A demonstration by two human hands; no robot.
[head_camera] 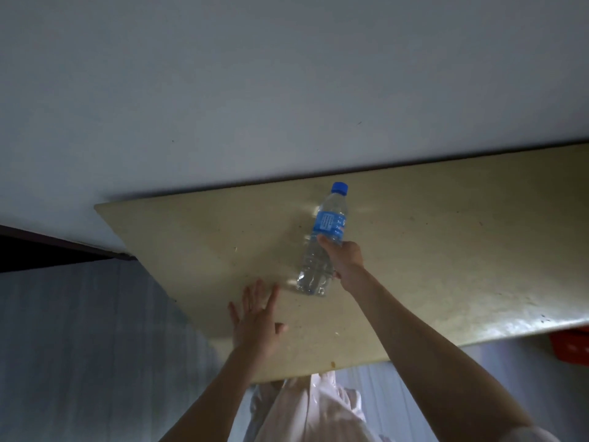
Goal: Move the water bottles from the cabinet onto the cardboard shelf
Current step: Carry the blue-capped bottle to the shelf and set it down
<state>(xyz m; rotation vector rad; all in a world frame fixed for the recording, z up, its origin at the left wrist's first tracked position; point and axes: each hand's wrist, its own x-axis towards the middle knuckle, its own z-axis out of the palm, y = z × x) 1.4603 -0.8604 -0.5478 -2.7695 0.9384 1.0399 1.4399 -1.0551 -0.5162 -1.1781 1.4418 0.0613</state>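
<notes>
A clear water bottle [322, 247] with a blue cap and a blue label stands tilted on a tan cardboard shelf [430, 250]. My right hand [345, 258] is wrapped around the bottle's middle, just under the label. The bottle's base rests near the shelf's front left part. My left hand [256, 317] lies flat on the shelf with fingers spread, a short way left of and below the bottle, holding nothing. No cabinet is in view.
A pale wall [255, 90] rises directly behind the shelf. A dark strip [47, 250] runs along the floor edge at the left. Something red [570, 346] shows under the shelf's right end. Grey floor [79, 346] lies at the lower left.
</notes>
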